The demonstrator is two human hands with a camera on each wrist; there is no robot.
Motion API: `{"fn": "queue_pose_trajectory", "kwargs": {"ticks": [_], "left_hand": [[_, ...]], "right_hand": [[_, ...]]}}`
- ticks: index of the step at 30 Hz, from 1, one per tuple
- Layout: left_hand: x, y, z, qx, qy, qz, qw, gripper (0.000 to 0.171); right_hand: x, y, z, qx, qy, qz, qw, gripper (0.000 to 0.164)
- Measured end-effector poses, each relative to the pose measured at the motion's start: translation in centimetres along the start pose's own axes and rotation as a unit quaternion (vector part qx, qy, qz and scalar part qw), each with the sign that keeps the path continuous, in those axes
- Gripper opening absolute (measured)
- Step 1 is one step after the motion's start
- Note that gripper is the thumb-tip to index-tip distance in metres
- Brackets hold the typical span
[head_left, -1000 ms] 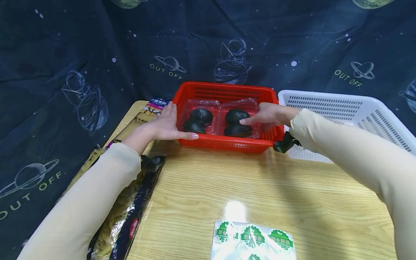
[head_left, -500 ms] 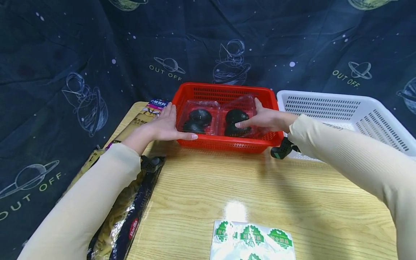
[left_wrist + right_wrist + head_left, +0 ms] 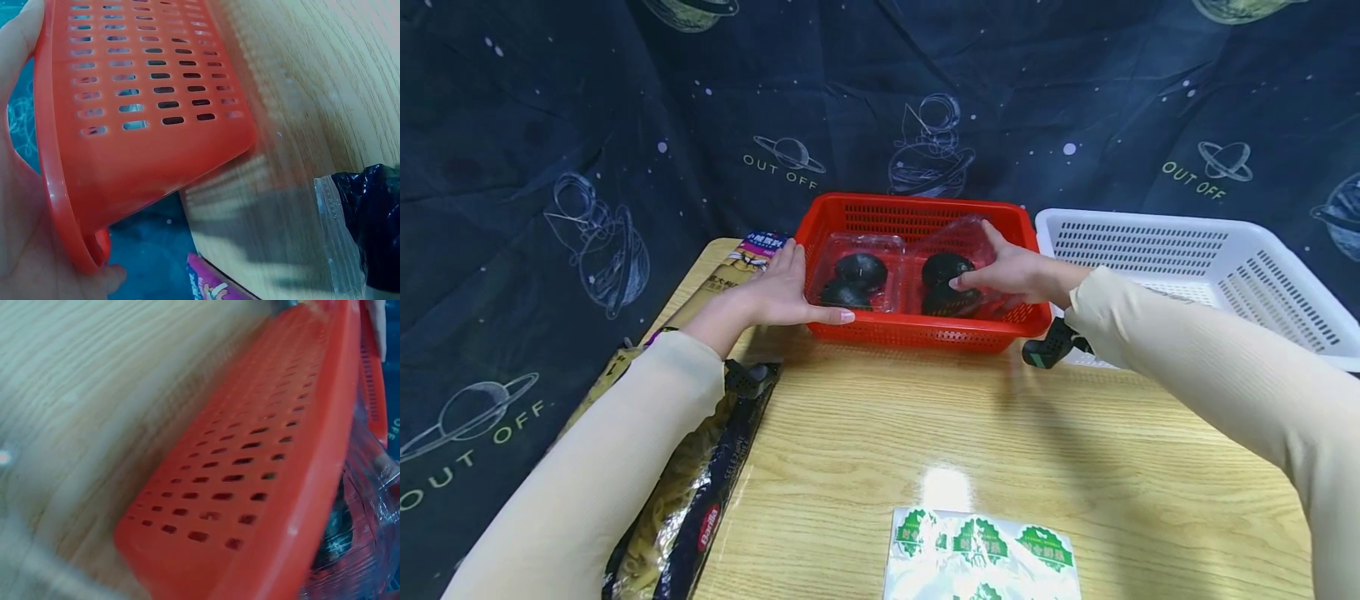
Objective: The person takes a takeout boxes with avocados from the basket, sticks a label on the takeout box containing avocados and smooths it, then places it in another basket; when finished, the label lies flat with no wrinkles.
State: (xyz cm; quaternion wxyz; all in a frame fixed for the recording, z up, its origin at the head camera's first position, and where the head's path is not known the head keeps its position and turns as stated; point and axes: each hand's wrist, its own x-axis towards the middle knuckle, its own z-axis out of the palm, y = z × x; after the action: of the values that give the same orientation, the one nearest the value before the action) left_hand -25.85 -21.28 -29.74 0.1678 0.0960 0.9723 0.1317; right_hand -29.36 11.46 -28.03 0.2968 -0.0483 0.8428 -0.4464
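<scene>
In the head view a red plastic basket (image 3: 925, 322) holds two clear plastic boxes side by side, each with dark avocados inside. My left hand (image 3: 775, 292) lies on the basket's left rim, fingers and thumb extended. That same hand (image 3: 28, 225) is pressed along the red rim in the left wrist view. My right hand (image 3: 1022, 271) reaches over the basket's right end and grips the right box (image 3: 966, 235), thumb over the avocados (image 3: 946, 268). The left box (image 3: 880, 242) lies flat beside it. Clear film-like plastic (image 3: 369, 506) shows behind the rim in the right wrist view.
A white basket (image 3: 1142, 225) stands to the right of the red one. Barilla pasta bags (image 3: 700, 492) lie along the table's left side. A sheet of green-printed labels (image 3: 981, 558) lies at the front of the wooden table (image 3: 865, 433). A dark curtain hangs behind.
My right hand has shifted slightly left and farther in at the box's right side, and the clear box there now looks tilted. The left hand stays on the rim.
</scene>
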Motion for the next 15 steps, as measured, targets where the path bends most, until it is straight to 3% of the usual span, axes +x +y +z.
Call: {"fn": "queue_pose_trajectory", "kwargs": {"ticks": [8, 15], "left_hand": [[-0.1, 0.2, -0.1, -0.006, 0.001, -0.004, 1.0000, 0.140], [-0.1, 0.2, 0.1, -0.010, 0.003, -0.001, 0.9999, 0.139]], "right_hand": [[-2.0, -1.0, -1.6, 0.029, 0.028, -0.029, 0.999, 0.110], [-5.9, -2.7, -2.4, 0.075, 0.038, -0.067, 0.994, 0.108]]}}
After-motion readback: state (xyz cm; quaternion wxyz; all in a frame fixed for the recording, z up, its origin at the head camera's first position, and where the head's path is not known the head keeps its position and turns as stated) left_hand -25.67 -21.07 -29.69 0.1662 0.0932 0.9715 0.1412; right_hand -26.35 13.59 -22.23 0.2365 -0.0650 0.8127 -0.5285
